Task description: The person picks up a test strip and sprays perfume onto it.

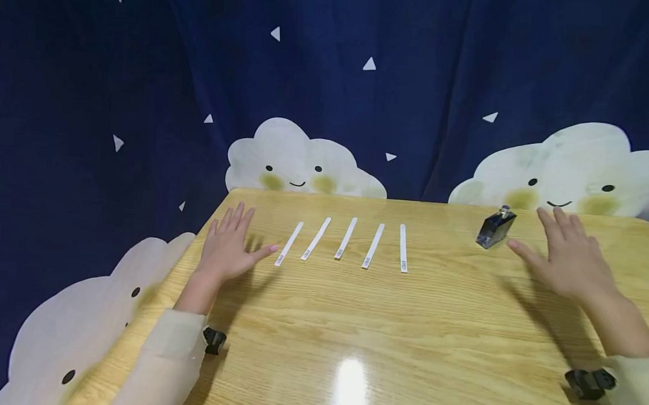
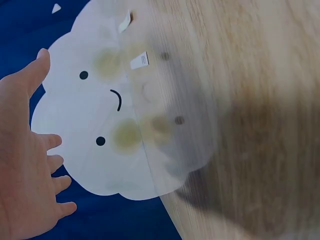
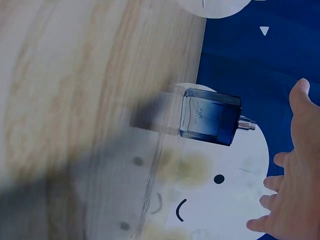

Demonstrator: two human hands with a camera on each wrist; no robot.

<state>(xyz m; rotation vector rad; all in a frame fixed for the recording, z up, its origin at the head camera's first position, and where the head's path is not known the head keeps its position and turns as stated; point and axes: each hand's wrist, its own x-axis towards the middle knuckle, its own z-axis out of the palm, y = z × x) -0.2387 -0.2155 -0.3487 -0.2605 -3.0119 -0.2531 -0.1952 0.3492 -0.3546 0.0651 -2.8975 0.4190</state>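
Several narrow white paper strips (image 1: 315, 239), each with small print at its near end, lie spaced out in a row on the wooden table (image 1: 406, 327). My left hand (image 1: 227, 246) is spread just left of the leftmost strip, thumb pointing toward it, holding nothing. In the left wrist view the printed end of one strip (image 2: 140, 60) shows. A dark blue glass perfume bottle (image 1: 495, 227) with a silver spray neck stands uncapped at the back right. To its right my right hand (image 1: 572, 258) is spread with nothing in it; the right wrist view shows the bottle (image 3: 212, 117) upright.
Behind the table hangs a dark blue curtain (image 1: 329, 88) with smiling white clouds and small white triangles. Each wrist wears a black camera mount, the left mount (image 1: 214, 341) and the right mount (image 1: 590, 383). A lamp's glare lies on the front of the tabletop.
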